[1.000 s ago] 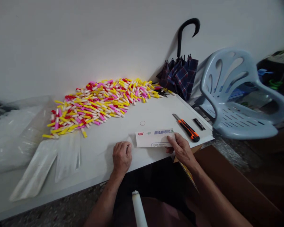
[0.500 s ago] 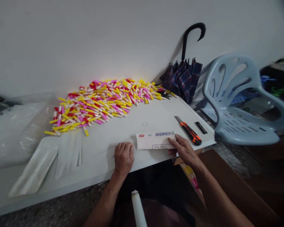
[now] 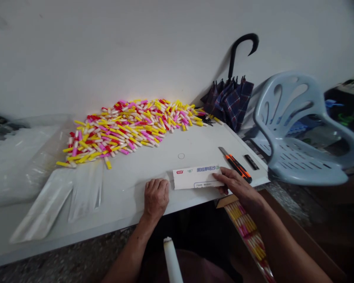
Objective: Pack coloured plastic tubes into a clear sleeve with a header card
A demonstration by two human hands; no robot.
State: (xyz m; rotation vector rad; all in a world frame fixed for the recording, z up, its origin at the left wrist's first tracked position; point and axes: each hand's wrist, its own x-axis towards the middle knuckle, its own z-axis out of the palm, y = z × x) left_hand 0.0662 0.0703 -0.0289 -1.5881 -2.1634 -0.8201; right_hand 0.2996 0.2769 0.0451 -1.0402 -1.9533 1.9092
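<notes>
My right hand (image 3: 235, 184) pinches the right end of a white cardboard strip (image 3: 191, 181) printed with Chinese characters, thumb on top and fingers underneath. The strip is held just over the table's front edge. To its left, my left hand (image 3: 156, 196) rests on the table with its fingers curled in, apart from the strip; I see nothing in it. An orange and black utility knife (image 3: 235, 164), blade showing, lies beyond my right hand, with a small black case (image 3: 251, 162) beside it. A lit cigarette (image 3: 171, 257) juts up from the bottom of the view.
Many yellow, red, pink and white plastic tubes (image 3: 129, 127) are heaped along the wall on the white table (image 3: 129, 177). Clear plastic sleeves (image 3: 87, 192) and a large plastic bag (image 3: 14, 165) lie left. A plaid umbrella (image 3: 233, 100), blue chair (image 3: 301, 133) and cardboard box (image 3: 306, 243) stand right.
The view has shifted slightly. My right hand and the strip have moved a little right and down in view; more of the packed tubes in the box shows. My left hand stays curled.
</notes>
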